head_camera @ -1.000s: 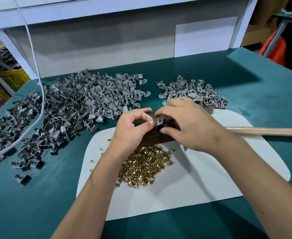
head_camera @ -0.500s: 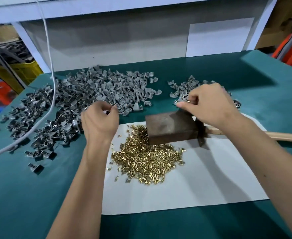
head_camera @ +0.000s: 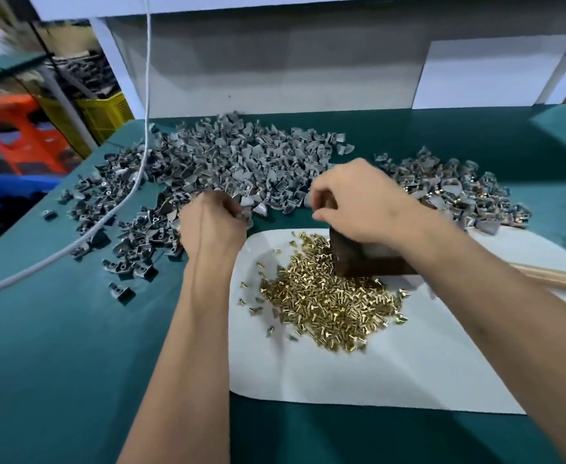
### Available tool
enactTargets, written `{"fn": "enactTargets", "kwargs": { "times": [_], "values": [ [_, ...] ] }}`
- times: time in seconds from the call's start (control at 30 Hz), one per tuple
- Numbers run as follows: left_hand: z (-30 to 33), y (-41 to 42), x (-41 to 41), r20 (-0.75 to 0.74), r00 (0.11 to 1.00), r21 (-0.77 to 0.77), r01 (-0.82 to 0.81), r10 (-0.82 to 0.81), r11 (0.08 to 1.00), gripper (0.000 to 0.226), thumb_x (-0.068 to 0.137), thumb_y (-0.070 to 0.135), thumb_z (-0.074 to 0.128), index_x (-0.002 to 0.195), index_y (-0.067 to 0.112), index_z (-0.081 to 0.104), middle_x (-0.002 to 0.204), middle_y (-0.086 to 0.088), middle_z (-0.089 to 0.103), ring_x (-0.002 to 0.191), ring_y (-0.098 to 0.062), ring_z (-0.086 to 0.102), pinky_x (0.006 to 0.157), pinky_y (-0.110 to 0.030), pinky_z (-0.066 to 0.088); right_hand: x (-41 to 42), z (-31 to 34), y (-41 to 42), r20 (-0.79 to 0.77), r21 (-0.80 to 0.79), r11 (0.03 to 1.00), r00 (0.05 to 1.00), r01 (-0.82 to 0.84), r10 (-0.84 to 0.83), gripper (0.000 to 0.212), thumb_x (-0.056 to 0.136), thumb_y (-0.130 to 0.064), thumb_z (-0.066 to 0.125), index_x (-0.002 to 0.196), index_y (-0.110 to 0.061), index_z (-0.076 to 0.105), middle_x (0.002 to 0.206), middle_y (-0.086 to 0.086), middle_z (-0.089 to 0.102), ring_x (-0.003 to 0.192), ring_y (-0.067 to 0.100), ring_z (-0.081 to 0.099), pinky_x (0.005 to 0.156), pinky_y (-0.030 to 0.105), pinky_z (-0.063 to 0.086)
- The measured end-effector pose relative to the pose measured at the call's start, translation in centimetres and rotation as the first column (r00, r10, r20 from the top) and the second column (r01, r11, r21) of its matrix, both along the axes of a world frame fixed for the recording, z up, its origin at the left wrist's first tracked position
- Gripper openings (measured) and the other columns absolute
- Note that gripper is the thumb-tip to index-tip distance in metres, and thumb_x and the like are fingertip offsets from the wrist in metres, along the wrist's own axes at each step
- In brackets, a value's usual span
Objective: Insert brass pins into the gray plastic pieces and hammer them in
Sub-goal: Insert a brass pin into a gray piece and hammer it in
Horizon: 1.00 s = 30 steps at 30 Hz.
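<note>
From the head camera, the left hand [head_camera: 213,226] sits at the near edge of the big heap of gray pieces [head_camera: 228,169], knuckles up and fingers curled down into the heap; whether those fingers have closed on a piece cannot be told, since they are turned away and blurred. The big heap spreads beyond this hand and off to its left, and a few loose pieces lie on the green table [head_camera: 74,363] on the near left side of the hand. A white cord [head_camera: 142,135] hangs down over the far left part of that heap and runs off along the table. The right hand [head_camera: 368,205] hovers over the dark brown block [head_camera: 361,256], fingers bent and pinched loosely together at their tips; motion blur hides whether anything is between them. The block stands right under this hand's palm, on the white mat [head_camera: 358,370]. Just in front of the block, nearer the camera and between the two forearms, lies the pile of brass pins [head_camera: 331,309], with a few strays scattered toward the left forearm. Beyond and to the right of the right hand is a smaller heap of gray pieces [head_camera: 459,192], some showing a glint of brass. A wooden handle [head_camera: 556,279] sticks out from under the right forearm and runs off to the right across the mat.
</note>
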State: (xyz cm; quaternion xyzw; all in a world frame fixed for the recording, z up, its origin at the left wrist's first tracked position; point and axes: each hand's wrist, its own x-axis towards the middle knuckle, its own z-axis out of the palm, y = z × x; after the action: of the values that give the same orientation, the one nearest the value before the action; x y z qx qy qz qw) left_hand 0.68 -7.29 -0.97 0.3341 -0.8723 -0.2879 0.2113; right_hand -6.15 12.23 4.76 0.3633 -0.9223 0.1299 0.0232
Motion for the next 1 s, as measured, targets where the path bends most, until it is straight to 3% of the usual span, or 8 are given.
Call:
{"fn": "enactTargets", "kwargs": {
  "times": [0.1,0.23,0.4,0.6,0.73,0.83,0.9,1.0],
  "values": [
    [0.1,-0.1,0.1,-0.002,1.0,-0.042,0.018,-0.018,0.999,0.029,0.081,0.001,0.056,0.085,0.023,0.075,0.094,-0.002,0.074,0.091,-0.028,0.066,0.07,-0.03,0.048,0.2,-0.7,-3.0,0.057,0.132,0.99,0.997,-0.053,0.046,0.003,0.09,-0.027,0.074,0.092,-0.025,0.073,0.097,0.001,0.073,0.088,0.023,0.068,0.084,0.041,0.059],
    [0.1,-0.5,0.2,-0.001,0.998,-0.033,0.061,-0.061,0.998,0.033,0.079,-0.002,0.063,0.091,0.025,0.076,0.102,-0.002,0.074,0.1,-0.027,0.066,0.078,-0.033,0.052,0.3,-1.9,-5.0,0.066,0.23,0.972,0.997,-0.043,0.029,0.016,0.092,-0.028,0.073,0.097,-0.014,0.066,0.096,0.008,0.066,0.086,0.029,0.062,0.077,0.037,0.053],
    [0.1,0.0,0.4,-0.015,0.994,-0.017,0.106,-0.106,0.994,0.029,0.075,-0.001,0.068,0.088,0.024,0.078,0.094,-0.004,0.075,0.096,-0.03,0.067,0.072,-0.032,0.051,1.2,-2.5,-5.8,0.091,0.242,0.969,0.995,-0.055,0.034,0.01,0.09,-0.002,0.063,0.095,-0.011,0.066,0.091,0.014,0.064,0.079,0.03,0.061,0.067,0.033,0.046],
    [0.2,0.8,0.4,-0.021,0.996,-0.003,0.087,-0.087,0.996,0.033,0.071,-0.003,0.057,0.082,0.023,0.074,0.092,-0.006,0.073,0.095,-0.033,0.065,0.068,-0.033,0.046,2.5,-1.2,-5.5,0.16,0.358,0.921,0.982,-0.155,0.103,0.006,0.091,-0.007,0.068,0.088,-0.01,0.063,0.081,0.008,0.061,0.081,0.03,0.063,0.073,0.034,0.057],
    [0.2,0.8,0.4,-0.044,0.994,0.022,0.098,-0.097,0.995,0.027,0.072,-0.002,0.064,0.083,0.021,0.074,0.088,-0.005,0.073,0.097,-0.032,0.065,0.077,-0.038,0.055,3.2,-1.0,-5.3,0.113,0.441,0.88,0.984,-0.176,0.141,0.021,0.092,-0.002,0.06,0.076,-0.015,0.054,0.069,0.001,0.048,0.075,0.026,0.055,0.065,0.03,0.043],
    [0.3,0.9,0.3,-0.11,0.992,0.02,0.069,-0.067,0.997,0.025,0.075,0.0,0.065,0.085,0.02,0.075,0.088,-0.004,0.074,0.098,-0.03,0.066,0.073,-0.033,0.049,3.8,-1.1,-4.9,0.086,0.443,0.879,0.985,-0.175,0.152,0.031,0.091,0.0,0.058,0.069,-0.016,0.045,0.067,0.0,0.043,0.074,0.025,0.047,0.065,0.029,0.035],
    [0.5,1.0,0.3,-0.172,0.984,0.01,0.047,-0.044,0.999,0.024,0.077,0.0,0.065,0.089,0.019,0.075,0.087,-0.003,0.074,0.095,-0.03,0.067,0.074,-0.033,0.049,3.8,-0.9,-4.5,0.092,0.381,0.907,0.983,-0.181,0.158,0.013,0.092,0.0,0.056,0.085,-0.01,0.06,0.08,0.006,0.056,0.081,0.027,0.055,0.069,0.031,0.041],
    [0.8,1.3,0.2,-0.259,0.965,0.076,0.055,-0.034,0.996,0.028,0.078,-0.004,0.062,0.091,0.018,0.074,0.079,0.001,0.073,0.084,-0.023,0.07,0.079,-0.038,0.058,3.6,-0.4,-3.4,0.145,0.27,0.939,0.973,-0.215,0.181,0.02,0.095,-0.004,0.055,0.106,-0.005,0.072,0.101,0.013,0.07,0.094,0.031,0.066,0.084,0.04,0.055]
  ]
}}
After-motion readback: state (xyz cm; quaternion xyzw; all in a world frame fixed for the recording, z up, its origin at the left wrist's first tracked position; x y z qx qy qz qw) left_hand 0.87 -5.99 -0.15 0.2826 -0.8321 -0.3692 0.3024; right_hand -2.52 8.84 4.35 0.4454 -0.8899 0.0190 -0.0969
